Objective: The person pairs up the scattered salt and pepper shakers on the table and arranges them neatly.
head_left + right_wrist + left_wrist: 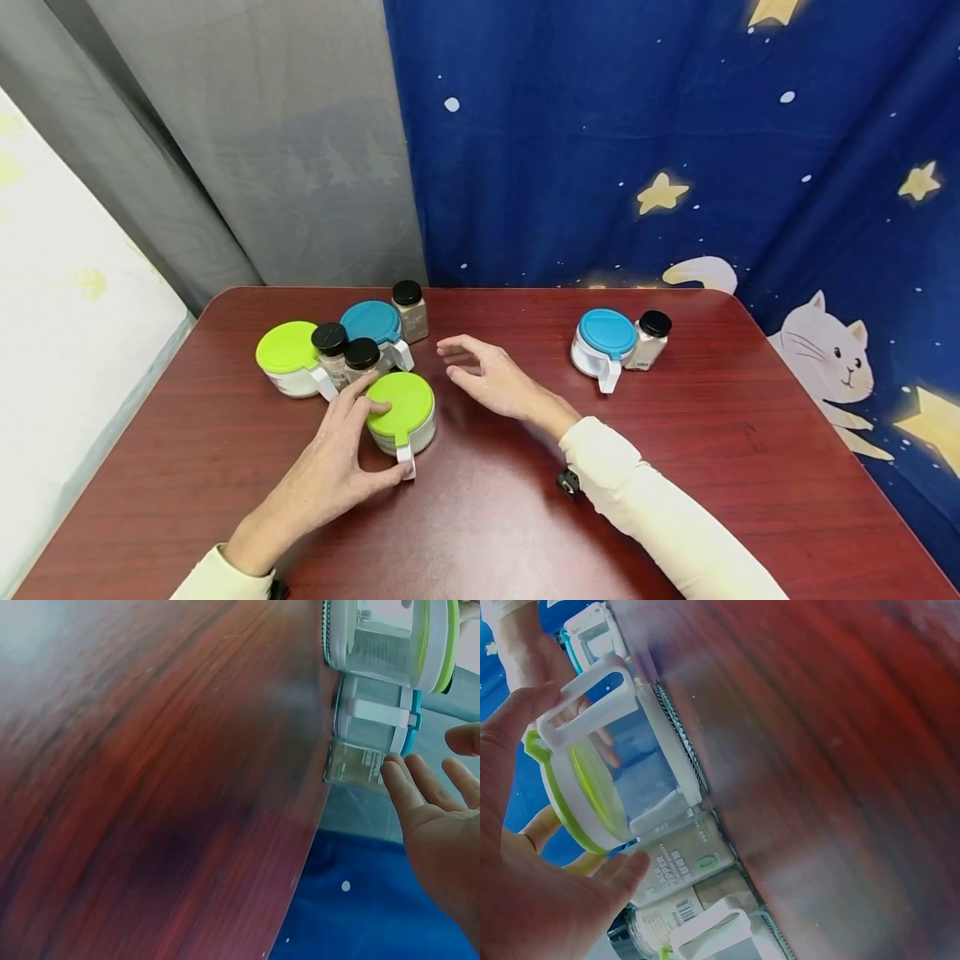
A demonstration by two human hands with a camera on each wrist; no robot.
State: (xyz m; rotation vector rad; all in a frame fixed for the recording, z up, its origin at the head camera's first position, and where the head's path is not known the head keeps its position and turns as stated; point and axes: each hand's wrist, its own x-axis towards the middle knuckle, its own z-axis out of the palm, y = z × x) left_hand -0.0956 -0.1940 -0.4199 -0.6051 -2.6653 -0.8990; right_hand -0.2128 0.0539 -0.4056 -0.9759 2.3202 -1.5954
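Observation:
In the head view, my left hand (pixel 337 454) holds a clear jar with a lime-green lid (pixel 405 404), its thumb at the white handle and its fingers at the lid's left side. The left wrist view shows the thumb against the handle of this jar (pixel 649 750). Two black-capped seasoning bottles (pixel 363 355) stand just behind it, near a second green-lidded jar (pixel 288 347). My right hand (pixel 498 385) hovers to the right with relaxed fingers, holding nothing. Closest to it are a blue-lidded jar (pixel 372 322) and another black-capped bottle (pixel 411 315).
Farther right on the reddish-brown table (pixel 720 467), another blue-lidded jar (pixel 606 333) stands beside a black-capped bottle (pixel 651 340). A grey curtain (pixel 300 150) and a blue star-patterned curtain (pixel 540 167) hang behind the table's back edge.

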